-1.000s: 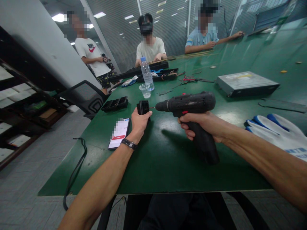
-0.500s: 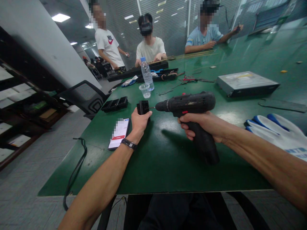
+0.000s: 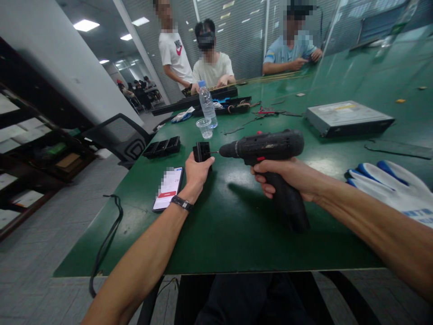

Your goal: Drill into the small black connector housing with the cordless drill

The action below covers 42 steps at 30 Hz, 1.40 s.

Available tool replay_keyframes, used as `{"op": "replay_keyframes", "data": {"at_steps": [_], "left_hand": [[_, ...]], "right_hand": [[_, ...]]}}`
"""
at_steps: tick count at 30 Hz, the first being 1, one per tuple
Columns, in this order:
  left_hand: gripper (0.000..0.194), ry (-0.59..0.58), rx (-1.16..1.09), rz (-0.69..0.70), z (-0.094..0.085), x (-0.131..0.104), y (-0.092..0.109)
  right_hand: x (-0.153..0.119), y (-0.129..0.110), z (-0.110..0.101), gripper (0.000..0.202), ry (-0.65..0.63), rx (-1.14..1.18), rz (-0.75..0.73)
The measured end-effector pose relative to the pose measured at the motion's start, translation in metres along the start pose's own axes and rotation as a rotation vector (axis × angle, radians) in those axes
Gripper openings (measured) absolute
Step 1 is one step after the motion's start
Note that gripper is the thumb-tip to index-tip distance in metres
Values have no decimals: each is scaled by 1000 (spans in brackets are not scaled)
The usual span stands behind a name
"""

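My right hand (image 3: 279,176) is wrapped round the grip of a black cordless drill (image 3: 267,146), its index finger near the trigger. The drill lies level and points left. Its thin bit (image 3: 214,152) reaches into or against a small black plastic part (image 3: 202,151); the exact contact is too small to tell. Closed around that part is my left hand (image 3: 198,170), thumb on its near right side. Below the left hand, a phone (image 3: 168,188) lies face up on the green table (image 3: 219,243). A similar black compartmented plastic piece (image 3: 162,147) rests further left.
Beyond my hands stand a clear plastic cup (image 3: 204,128) and a water bottle (image 3: 207,104). A silver disc drive (image 3: 348,118) sits at the right, with white-and-blue gloves (image 3: 389,187) nearer me. A black strap (image 3: 107,243) hangs over the left edge. Several people are across the table.
My hands, the drill and the black part look the same. Across the table, the standing person has moved right and the person in light blue has drawn an outstretched arm in.
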<state>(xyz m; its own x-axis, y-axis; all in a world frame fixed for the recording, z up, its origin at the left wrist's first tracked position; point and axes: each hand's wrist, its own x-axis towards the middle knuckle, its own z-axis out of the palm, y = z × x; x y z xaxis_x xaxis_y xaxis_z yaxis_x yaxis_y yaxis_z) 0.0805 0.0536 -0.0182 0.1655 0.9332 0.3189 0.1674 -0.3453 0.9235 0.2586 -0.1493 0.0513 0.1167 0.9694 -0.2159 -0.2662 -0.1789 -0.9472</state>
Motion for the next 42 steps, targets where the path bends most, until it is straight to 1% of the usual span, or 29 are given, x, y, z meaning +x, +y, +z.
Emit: {"op": "replay_keyframes", "data": {"at_steps": [11,15,22,28,36,42], "left_hand": [[38,-4,-9,-9,0,0,0],[36,7,14,-16,0,0,2],[38,10,6,-12,1,1,0],[38,6,6,-3,0,2,-5],[38,-3,-5,-10,0,0,0],[39,-2,-5,-8,0,1,-1]], "right_hand": [[0,0,-1,24,5,-2,0],[0,0,0,23,6,0,4],[0,0,0,27,0,2,6],[0,1,-2,23,3,1,4],[1,0,0,25,6,-6,2],[1,1,-1,22,4,-3,5]]}}
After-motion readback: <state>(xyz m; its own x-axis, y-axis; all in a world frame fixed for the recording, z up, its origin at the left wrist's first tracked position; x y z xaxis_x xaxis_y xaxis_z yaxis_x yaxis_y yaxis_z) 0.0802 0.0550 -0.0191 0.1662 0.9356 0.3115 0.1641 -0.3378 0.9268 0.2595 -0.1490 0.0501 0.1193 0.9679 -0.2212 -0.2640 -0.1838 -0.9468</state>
